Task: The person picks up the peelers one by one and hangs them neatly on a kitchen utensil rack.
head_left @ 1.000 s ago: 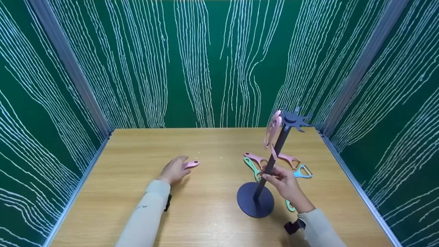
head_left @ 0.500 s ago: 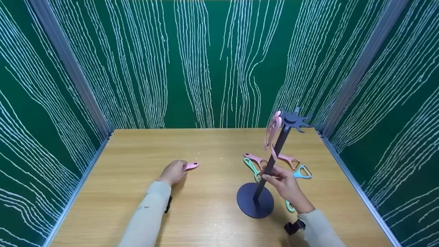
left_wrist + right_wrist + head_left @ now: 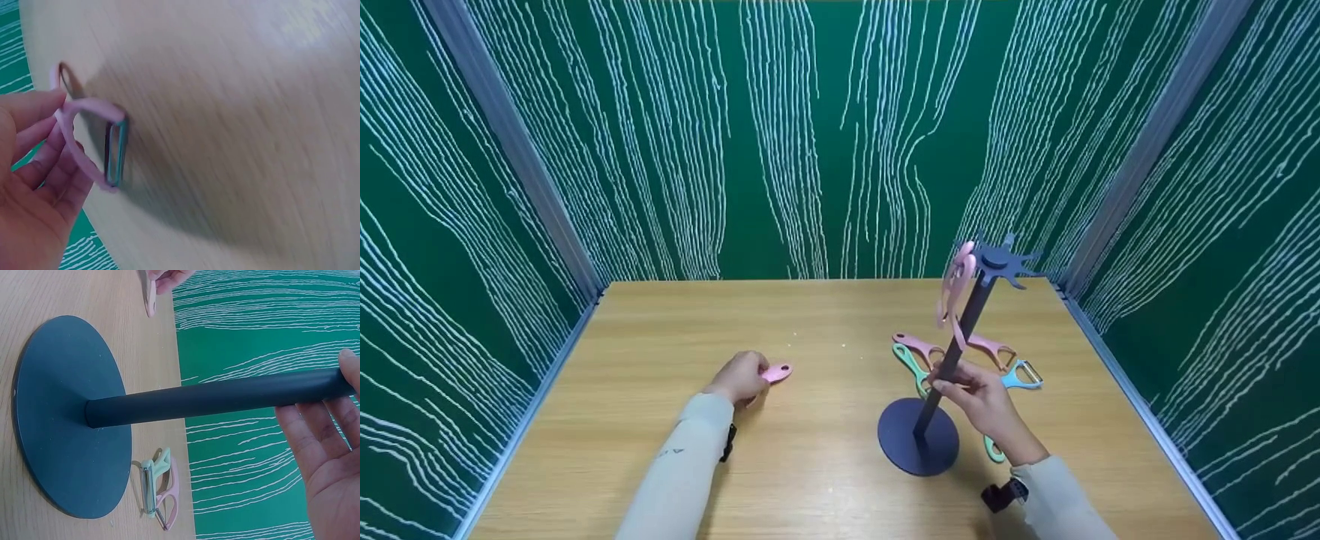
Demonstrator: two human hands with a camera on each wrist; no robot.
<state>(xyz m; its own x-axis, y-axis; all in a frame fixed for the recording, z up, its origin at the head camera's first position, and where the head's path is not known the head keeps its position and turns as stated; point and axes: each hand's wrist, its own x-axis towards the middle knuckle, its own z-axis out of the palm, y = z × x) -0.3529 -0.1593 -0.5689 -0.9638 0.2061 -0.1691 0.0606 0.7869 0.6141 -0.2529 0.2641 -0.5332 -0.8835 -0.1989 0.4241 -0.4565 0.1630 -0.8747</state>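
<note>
Now my left hand (image 3: 740, 377) pinches the pink peeler (image 3: 778, 373) its fingers were spread around a second ago, so that looks secured, well left of the dark stand (image 3: 932, 407) my right hand (image 3: 986, 403) grips.

Spread beneath the fingers of the left hand (image 3: 740, 379) and right hand (image 3: 988, 405), a wood-grained tabletop (image 3: 810, 457). Resting on it, nearer the person than the right fingers and a little leftward, a dark round base (image 3: 904, 450). Past those fingers, to their left, a pink peeler (image 3: 912, 342) and a green peeler (image 3: 910, 362), close together. Past them to the right, another pink peeler (image 3: 994, 347) near a blue peeler (image 3: 1014, 381). Behind the right wrist, a green handle (image 3: 994, 451), partly hidden. Beyond the left fingers, rightward, pale specks (image 3: 844, 346).
</note>
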